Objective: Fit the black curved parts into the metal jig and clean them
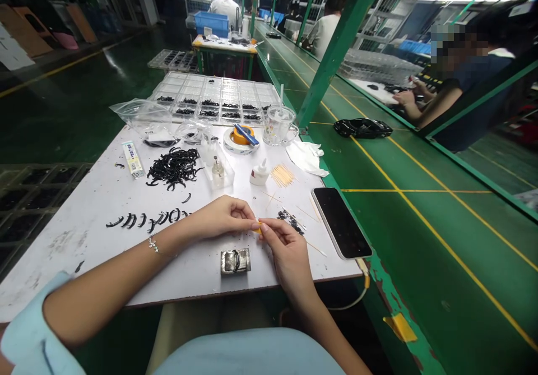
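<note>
So both hands are pinched together right at the front-middle of the white table [84, 223]. The left hand [222, 216] and right hand [286, 251] meet fingertip to fingertip, closed narrow on a tiny yellowish piece [258, 227] that barely shows between them. Can't tell what it is, too small, maybe a toothpick end.

Just under the hands sits a small metal block [235, 261] with a black curved part lying across it, looks like a jig. To the right of the fingers there's a little cluster of small black bits [290, 221], then a phone [341, 222] face up near the table edge. To the left, a neat row of black curved parts [147, 218], and further back a loose heap of the same [173, 167].

Behind that: a small glue bottle [259, 173], a bundle of toothpicks [282, 175], a roll of tape [240, 138], and a clear cup [279, 124].

My read: it's a fiddly fitting or gluing step, mid-way, with the piece being readied at the fingertips. Next bit would call for a steady, light touch down at the jig, nothing forceful.
</note>
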Available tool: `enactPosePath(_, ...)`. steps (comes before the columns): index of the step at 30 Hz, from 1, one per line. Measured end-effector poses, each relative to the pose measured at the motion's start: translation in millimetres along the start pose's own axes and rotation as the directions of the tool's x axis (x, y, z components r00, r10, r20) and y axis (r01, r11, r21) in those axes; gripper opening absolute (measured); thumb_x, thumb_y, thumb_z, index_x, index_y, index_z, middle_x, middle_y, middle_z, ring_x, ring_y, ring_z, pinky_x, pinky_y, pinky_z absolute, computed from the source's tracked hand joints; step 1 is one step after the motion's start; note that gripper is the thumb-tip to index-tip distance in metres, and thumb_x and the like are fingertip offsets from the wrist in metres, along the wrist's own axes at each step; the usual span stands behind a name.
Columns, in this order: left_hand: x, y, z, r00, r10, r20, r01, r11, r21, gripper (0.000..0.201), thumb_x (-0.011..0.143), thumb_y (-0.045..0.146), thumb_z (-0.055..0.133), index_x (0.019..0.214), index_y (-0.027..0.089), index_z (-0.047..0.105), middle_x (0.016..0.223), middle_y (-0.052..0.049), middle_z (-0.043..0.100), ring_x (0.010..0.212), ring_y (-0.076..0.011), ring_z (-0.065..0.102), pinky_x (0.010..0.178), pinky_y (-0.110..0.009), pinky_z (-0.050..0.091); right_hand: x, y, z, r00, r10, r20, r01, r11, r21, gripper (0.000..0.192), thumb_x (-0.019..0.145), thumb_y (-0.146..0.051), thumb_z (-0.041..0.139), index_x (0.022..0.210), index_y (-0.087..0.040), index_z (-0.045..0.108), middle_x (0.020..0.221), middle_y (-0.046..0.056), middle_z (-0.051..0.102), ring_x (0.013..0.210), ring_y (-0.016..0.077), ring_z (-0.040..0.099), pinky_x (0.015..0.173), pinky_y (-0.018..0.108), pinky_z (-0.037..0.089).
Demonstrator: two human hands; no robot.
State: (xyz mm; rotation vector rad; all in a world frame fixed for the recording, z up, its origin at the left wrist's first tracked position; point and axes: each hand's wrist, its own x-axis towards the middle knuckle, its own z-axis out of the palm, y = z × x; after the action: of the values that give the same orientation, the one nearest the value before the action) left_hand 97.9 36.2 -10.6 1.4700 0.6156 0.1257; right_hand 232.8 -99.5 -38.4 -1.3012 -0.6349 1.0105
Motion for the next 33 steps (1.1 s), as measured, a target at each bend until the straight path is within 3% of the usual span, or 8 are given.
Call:
enactPosePath(10,-2,1,0.1,0.995,-0.092,0.028,0.095,0.982,-0.162,0.042,0.067,0.046,0.088,0.077,0.011,0.067,0.05,0.001,0.059,0.04,-0.0067,0.046,0.038,-0.016,0.025,0,4,-3,0.999,0.003,-0.036,-0.003,1.0,-0.004,0.02,0.076,-0.039,0.082,0.089,-0.024,0.081,0.078,0.002,0.074,0.069,0.0144,0.062,0.07,0.03,0.051)
enactPosePath(13,-1,0,-1.7,0.995,-0.091,0.043,0.098,0.977,-0.188,0.045,0.068,0.048,0.087,0.085,0.01,0.071,0.051,0.001,0.059,0.039,-0.0065,0.045,0.037,-0.017,0.028,2,5,-4,0.999,0.013,-0.051,-0.011,1.0,0.028,0.023,0.076,-0.04,0.083,0.091,-0.023,0.081,0.078,0.002,0.074,0.07,0.014,0.062,0.071,0.03,0.051)
enactPosePath(17,-1,1,-1.0,0.997,-0.083,0.002,0.082,0.971,-0.226,0.051,0.064,0.042,0.091,0.099,0.012,0.071,0.068,0.0,0.066,0.046,-0.0058,0.049,0.038,-0.017,0.034,3,7,-4,0.996,0.022,-0.082,-0.014,0.996,0.087,0.024,0.076,-0.041,0.082,0.092,-0.024,0.079,0.083,0.001,0.074,0.07,0.0133,0.062,0.074,0.031,0.051)
enactPosePath(22,-1,1,2.3,0.997,-0.074,0.0,0.072,0.974,-0.212,0.042,0.065,0.04,0.091,0.088,0.011,0.071,0.058,0.001,0.062,0.043,-0.0062,0.048,0.037,-0.016,0.034,3,6,-3,0.998,0.023,-0.064,-0.017,0.995,0.1,0.023,0.075,-0.04,0.083,0.091,-0.024,0.079,0.084,0.002,0.074,0.072,0.0141,0.063,0.075,0.031,0.051)
enactPosePath(33,1,-7,1.3,1.0,0.004,-0.031,-0.009,0.987,-0.158,0.036,0.072,0.042,0.086,0.083,0.011,0.071,0.051,0.0,0.062,0.039,-0.008,0.05,0.038,-0.017,0.038,2,5,-3,0.998,0.02,-0.051,-0.016,0.997,0.079,0.024,0.075,-0.041,0.083,0.091,-0.024,0.079,0.082,0.002,0.073,0.072,0.0144,0.063,0.074,0.031,0.051)
